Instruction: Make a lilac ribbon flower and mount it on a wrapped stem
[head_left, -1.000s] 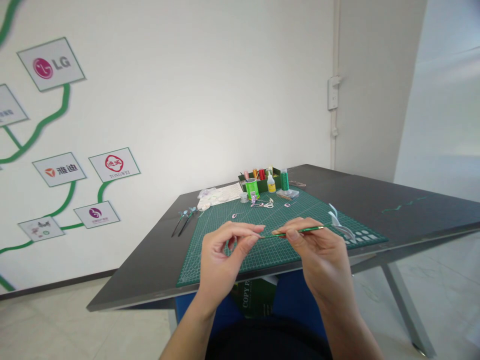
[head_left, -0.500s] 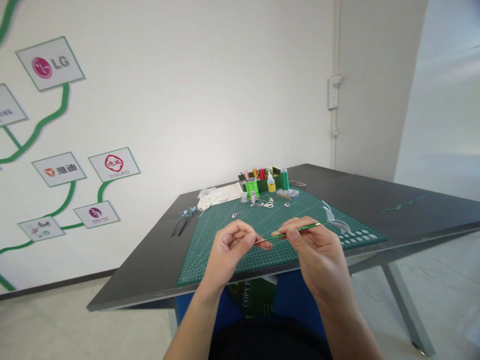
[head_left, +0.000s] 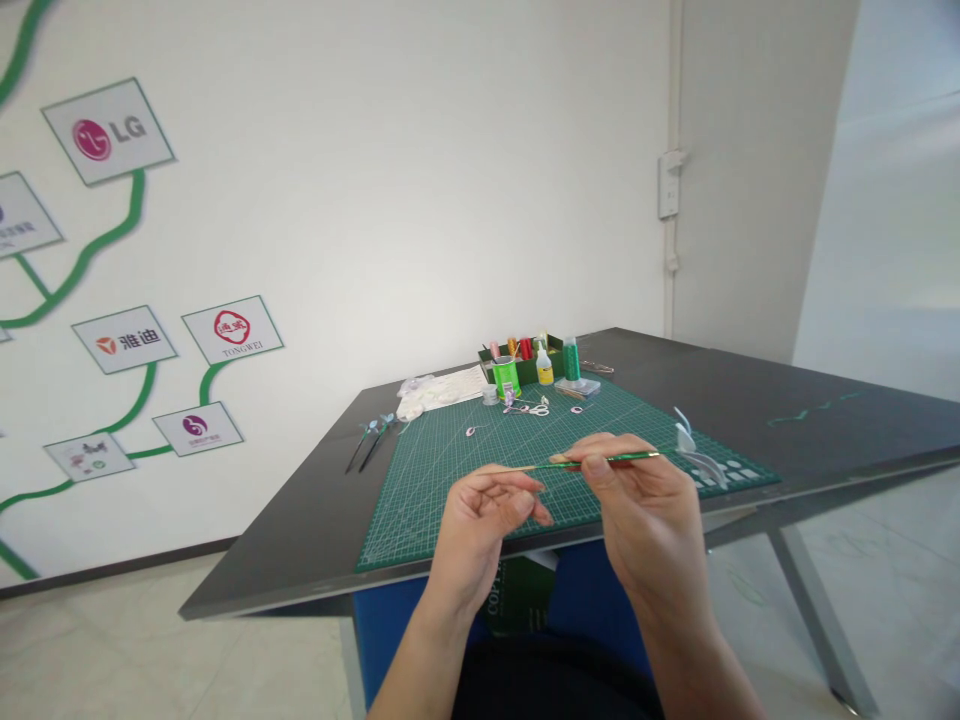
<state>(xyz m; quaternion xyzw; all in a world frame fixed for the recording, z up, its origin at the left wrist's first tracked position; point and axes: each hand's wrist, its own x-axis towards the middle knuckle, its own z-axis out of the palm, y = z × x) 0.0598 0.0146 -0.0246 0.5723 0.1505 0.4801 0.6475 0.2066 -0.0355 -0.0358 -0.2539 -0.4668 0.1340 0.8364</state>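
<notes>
In the head view my right hand (head_left: 649, 500) pinches a thin green stem-like rod (head_left: 622, 458) between thumb and fingers. It lies nearly level above the cutting mat (head_left: 442, 500). Its left part tapers to a bare tan tip that passes over the index finger of my left hand (head_left: 487, 515). That hand is closed, thumb against the curled fingers; whatever is pinched there is too small to make out. White petal-like pieces (head_left: 703, 462) show just beyond the rod's right end; whether they are attached, I cannot tell.
Behind the hands stand a green tin (head_left: 506, 378), a glue bottle (head_left: 544, 366), thread spools (head_left: 526, 348) in a box and a green spool (head_left: 571, 360). Scissors (head_left: 538, 410) and small purple-white loops lie on the mat. Two dark-stemmed pieces (head_left: 373, 440) rest at left.
My left hand has turned and shifted slightly right, and the tan tip now passes above its index finger. The rod has moved a little right and lies flatter.
</notes>
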